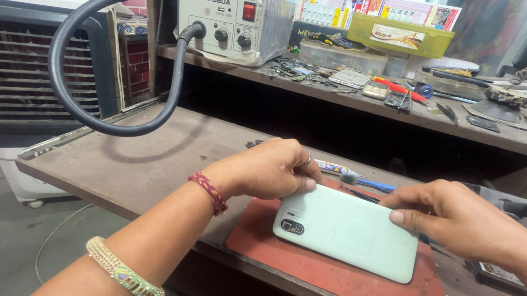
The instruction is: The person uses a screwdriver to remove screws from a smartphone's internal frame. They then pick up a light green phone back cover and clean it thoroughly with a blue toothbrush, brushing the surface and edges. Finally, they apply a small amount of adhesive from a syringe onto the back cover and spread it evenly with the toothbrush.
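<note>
A pale green phone [347, 230] lies back side up on a red-brown mat [328, 280], its camera at the lower left corner. My left hand [271, 168] rests on the phone's upper left edge, thumb pressed on the top corner. Over at the phone's upper right edge, my right hand [453, 215] grips with the thumb flat on the back cover. A red thread band and a gold bangle are on my left wrist and forearm.
A hot-air rework station [232, 20] with a looping black hose [71, 51] sits on the upper shelf, beside trays, small tools and parts. A blue-handled tool [366, 181] lies behind the phone. An air cooler [21, 51] stands at left. Screws litter the bench's right corner.
</note>
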